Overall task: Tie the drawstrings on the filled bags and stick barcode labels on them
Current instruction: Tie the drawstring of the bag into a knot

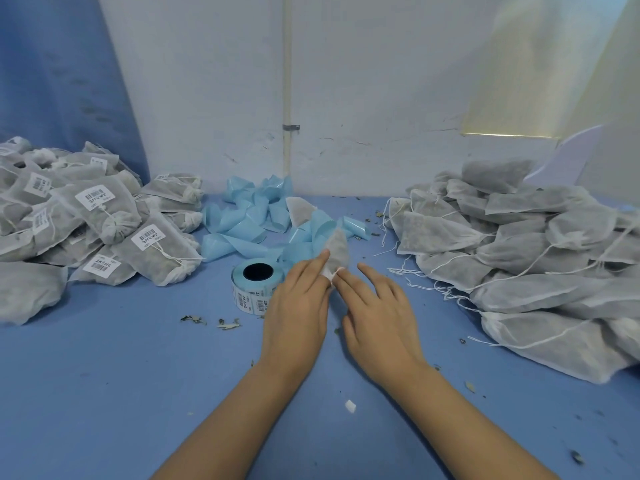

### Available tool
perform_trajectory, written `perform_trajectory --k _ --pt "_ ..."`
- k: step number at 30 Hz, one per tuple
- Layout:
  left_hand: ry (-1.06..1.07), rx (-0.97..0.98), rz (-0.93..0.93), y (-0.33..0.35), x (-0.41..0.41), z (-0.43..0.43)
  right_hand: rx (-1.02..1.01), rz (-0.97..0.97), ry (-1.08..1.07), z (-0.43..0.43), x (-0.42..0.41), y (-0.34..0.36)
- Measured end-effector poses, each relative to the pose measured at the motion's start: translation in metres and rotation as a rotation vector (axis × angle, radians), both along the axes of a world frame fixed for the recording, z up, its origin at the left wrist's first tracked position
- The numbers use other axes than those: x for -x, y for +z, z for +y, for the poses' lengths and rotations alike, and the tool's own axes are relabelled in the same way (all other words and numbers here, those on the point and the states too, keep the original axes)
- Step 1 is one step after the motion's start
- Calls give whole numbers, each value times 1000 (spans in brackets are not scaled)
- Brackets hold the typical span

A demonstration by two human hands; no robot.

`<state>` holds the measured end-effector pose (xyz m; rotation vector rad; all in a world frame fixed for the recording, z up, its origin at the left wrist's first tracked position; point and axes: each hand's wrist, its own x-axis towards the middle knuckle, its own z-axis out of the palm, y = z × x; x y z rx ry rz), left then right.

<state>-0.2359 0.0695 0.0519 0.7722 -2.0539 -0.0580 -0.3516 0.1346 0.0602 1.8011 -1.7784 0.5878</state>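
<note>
A small grey filled bag stands on end at the middle of the blue table, its white neck down between my two hands. My left hand and my right hand both pinch the neck with their fingertips. The other fingers of my right hand are spread. A roll of barcode labels lies just left of my left hand. Tied, labelled bags are piled at the left. Untied bags with loose white strings are heaped at the right.
Curled blue backing strips are strewn behind the roll, with one more grey bag lying among them. Leaf crumbs and a white scrap dot the table. A white wall stands behind.
</note>
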Motion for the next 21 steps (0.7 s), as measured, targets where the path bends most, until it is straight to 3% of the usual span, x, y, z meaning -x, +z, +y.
perform_trajectory --k 5,9,13,21 --pt "-30 -86 88 -3 0 1 -32 -63 10 1 -3 1" --pt "-105 -286 171 -4 2 3 6 -162 63 1 -2 -1" --pt "-196 -477 226 -5 3 4 59 -495 210 -1 2 -4" --pt "-348 -654 248 -6 5 1 101 -1294 306 -5 4 -4"
